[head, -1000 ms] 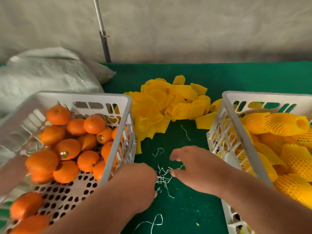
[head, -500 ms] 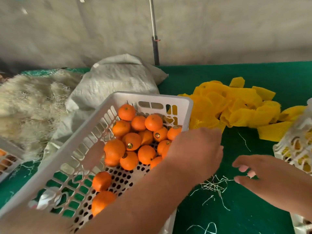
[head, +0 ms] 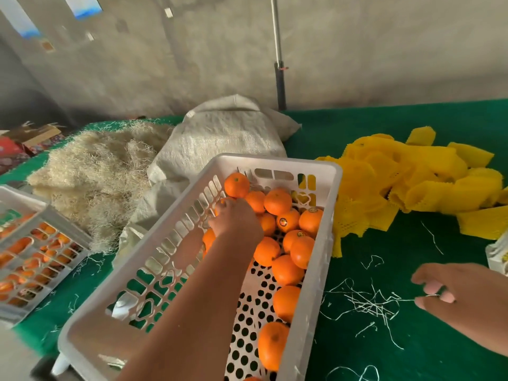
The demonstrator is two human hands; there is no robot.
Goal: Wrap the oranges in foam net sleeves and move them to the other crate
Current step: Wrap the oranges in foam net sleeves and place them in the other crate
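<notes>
A white perforated crate [head: 319, 259] holds several loose oranges [head: 277, 202]. My left hand [head: 236, 220] reaches into it, its fingers curled over an orange [head: 224, 202] by the crate's left wall; most of that orange is hidden under the hand. A pile of yellow foam net sleeves [head: 412, 177] lies on the green table to the right of the crate. My right hand [head: 461, 301] hovers low over white shreds [head: 368, 301] and pinches a thin strand at its fingertips. Only a corner of the other white crate [head: 497, 255] shows at the right edge.
A woven grey sack [head: 220, 138] and a heap of pale straw-like fibre [head: 96, 171] lie behind the crate. Another grey crate with oranges [head: 33, 251] sits at the far left. A metal pole [head: 279, 64] stands against the wall.
The view has swung left. My left hand moved from the table over the crate's rim and down onto an orange. My right hand stayed by the shreds.
</notes>
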